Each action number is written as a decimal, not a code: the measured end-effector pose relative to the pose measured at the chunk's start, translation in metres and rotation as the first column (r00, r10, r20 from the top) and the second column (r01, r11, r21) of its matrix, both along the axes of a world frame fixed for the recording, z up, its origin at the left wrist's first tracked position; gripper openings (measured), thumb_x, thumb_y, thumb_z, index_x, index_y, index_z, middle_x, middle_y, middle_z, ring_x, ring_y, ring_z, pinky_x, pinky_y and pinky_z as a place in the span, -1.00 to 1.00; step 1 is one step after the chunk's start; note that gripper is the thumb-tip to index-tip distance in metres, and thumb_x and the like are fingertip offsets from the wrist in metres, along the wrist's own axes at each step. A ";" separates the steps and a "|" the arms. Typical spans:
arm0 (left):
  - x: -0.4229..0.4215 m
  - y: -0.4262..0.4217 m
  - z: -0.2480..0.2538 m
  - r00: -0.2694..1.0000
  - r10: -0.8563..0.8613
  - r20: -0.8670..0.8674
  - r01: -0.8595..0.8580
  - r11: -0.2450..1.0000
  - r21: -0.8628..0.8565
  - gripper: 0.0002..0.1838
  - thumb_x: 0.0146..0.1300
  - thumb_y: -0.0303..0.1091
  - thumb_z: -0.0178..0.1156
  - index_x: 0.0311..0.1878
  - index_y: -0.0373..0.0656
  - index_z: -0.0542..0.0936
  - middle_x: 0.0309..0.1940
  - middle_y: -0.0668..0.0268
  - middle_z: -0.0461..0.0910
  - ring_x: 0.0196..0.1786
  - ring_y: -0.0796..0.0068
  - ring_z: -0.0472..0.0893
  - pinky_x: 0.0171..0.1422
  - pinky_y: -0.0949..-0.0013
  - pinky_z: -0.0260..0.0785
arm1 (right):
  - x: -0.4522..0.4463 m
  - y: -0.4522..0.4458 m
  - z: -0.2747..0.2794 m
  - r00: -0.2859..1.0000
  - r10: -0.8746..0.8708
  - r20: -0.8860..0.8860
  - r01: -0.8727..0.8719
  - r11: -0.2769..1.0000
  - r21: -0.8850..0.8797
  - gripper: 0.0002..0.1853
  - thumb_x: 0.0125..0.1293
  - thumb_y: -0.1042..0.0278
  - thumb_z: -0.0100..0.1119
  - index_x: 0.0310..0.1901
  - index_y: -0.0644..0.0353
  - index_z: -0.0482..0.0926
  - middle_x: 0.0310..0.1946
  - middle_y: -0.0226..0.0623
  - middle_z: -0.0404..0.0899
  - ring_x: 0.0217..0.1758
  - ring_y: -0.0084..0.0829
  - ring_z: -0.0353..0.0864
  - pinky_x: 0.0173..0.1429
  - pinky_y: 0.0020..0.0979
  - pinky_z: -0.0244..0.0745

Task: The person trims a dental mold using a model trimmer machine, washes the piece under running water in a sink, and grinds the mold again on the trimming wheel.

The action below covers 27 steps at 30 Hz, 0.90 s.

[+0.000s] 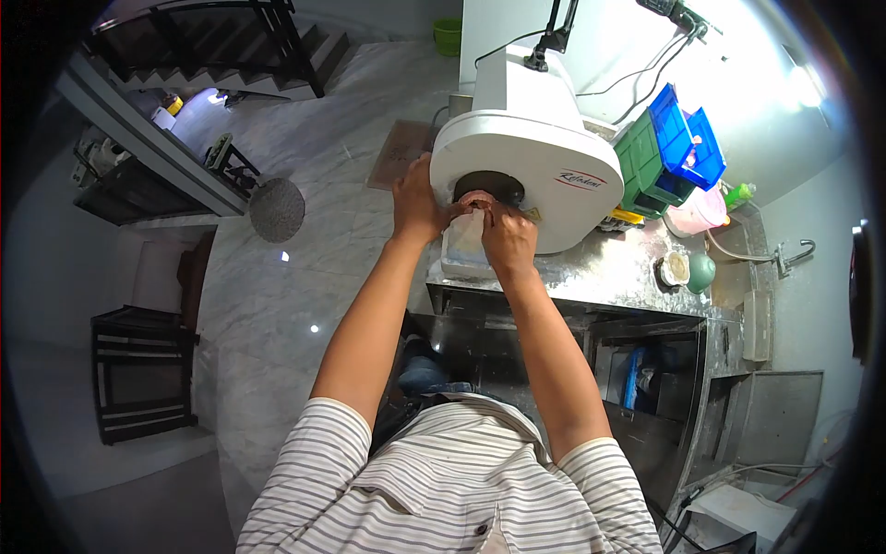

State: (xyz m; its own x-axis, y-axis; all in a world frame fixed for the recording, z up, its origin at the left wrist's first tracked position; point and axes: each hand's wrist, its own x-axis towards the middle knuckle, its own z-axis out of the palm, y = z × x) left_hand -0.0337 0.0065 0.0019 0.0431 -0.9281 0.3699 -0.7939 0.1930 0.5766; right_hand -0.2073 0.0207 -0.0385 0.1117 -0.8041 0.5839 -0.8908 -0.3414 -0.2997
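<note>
A white machine (544,152) with red and black lettering stands on the worktop, a dark round opening (503,186) in its front. At the lower edge of that opening, a small pinkish piece (475,198) is held between both hands. My left hand (423,205) grips it from the left, thumb and fingers closed. From the right, my right hand (508,235) holds it with bent fingers. Below the hands is a pale tray (466,249) at the front of the machine. The fingers hide part of the piece.
Green (639,159) and blue bins (678,138) stand right of the machine. Farther right are a pink basin (699,212), a white-rimmed bowl (675,269), a green bowl (701,274) and a tap (798,254). A round stool (277,210) stands on the left floor.
</note>
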 end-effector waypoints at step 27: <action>0.002 -0.003 0.002 0.999 -0.030 -0.022 0.030 0.999 0.011 0.25 -0.31 0.08 0.71 0.44 -0.24 0.25 0.32 0.06 0.45 0.46 0.08 0.38 0.52 -0.08 0.08 | -0.004 -0.003 0.001 0.997 0.073 -0.010 -0.073 0.997 -0.039 -0.93 0.27 0.43 0.29 -0.34 0.20 0.62 -0.49 -0.12 0.65 -0.42 -0.14 0.70 -0.33 -0.19 0.60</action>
